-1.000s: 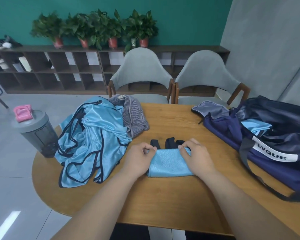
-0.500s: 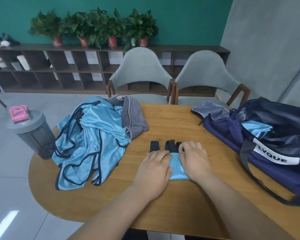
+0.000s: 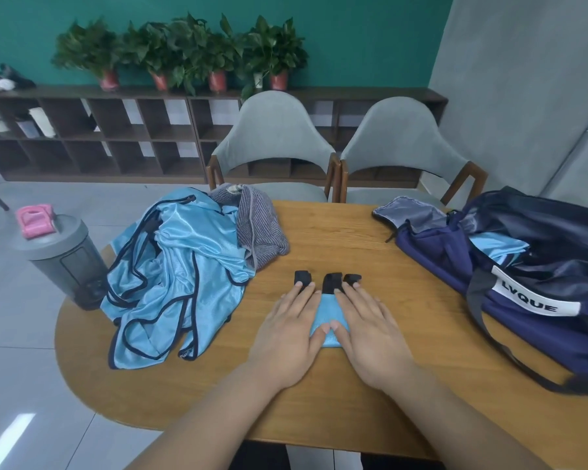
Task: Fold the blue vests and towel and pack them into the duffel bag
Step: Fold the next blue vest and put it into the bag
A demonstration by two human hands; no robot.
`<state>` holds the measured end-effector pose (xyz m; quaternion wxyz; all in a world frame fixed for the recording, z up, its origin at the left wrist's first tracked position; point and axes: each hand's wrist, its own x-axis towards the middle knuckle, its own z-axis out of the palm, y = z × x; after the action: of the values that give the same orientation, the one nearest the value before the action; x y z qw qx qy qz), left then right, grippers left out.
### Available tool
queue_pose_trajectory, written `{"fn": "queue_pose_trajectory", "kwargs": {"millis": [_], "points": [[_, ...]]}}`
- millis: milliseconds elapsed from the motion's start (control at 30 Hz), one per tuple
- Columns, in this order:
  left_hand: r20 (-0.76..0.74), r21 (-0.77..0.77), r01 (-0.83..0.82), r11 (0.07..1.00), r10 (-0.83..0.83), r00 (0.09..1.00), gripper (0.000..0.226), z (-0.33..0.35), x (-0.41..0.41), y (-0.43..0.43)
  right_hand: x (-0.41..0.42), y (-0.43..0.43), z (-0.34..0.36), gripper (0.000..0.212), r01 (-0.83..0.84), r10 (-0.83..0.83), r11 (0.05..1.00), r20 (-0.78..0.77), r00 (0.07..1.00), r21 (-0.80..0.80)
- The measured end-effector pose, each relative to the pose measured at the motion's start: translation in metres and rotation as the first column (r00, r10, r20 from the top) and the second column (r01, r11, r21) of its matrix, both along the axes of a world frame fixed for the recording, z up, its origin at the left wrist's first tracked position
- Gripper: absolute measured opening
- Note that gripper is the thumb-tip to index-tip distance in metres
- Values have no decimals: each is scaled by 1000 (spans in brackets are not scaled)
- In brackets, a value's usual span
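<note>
The oval wooden tabletop [image 3: 336,239] fills my view, in a room with pale floor tiles, a teal back wall [image 3: 353,35] and a grey wall [image 3: 523,79] on the right. Two grey chairs [image 3: 274,144] stand at the far edge. Behind them a low dark shelf unit [image 3: 116,137] carries a row of potted plants [image 3: 184,52].

The folded blue vest [image 3: 328,313] lies near the middle of the tabletop. My left grip [image 3: 286,334] and right grip [image 3: 367,330] press flat on it side by side, fingers straight, clamped on nothing. A loose pile of blue vests [image 3: 174,276] lies to the left, with the grey striped towel [image 3: 258,228] touching its far side. The navy duffel bag [image 3: 540,300] sits unzipped on the right with a blue vest [image 3: 499,247] inside. A grey shaker bottle [image 3: 65,262] with a pink cap stands at the left edge.

My palms hide most of the folded vest; only a strip between them and three black strap ends [image 3: 331,283] show. The frame cuts off the bag's right end and its interior is dark. I cannot make out the small items on the shelf unit.
</note>
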<state>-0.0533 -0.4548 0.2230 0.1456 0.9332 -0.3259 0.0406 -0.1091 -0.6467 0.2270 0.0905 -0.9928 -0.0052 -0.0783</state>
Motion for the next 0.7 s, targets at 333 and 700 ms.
{"fn": "queue_pose_trajectory", "kwargs": {"millis": [333, 700], "points": [[-108, 146, 41, 989, -25, 994, 70, 11, 16, -4, 6, 1, 3, 72, 126, -122, 992, -140, 983, 19], [-45, -71, -37, 997, 34, 998, 71, 2, 23, -2, 17, -9, 16, 71, 134, -118, 987, -173, 978, 89]]}}
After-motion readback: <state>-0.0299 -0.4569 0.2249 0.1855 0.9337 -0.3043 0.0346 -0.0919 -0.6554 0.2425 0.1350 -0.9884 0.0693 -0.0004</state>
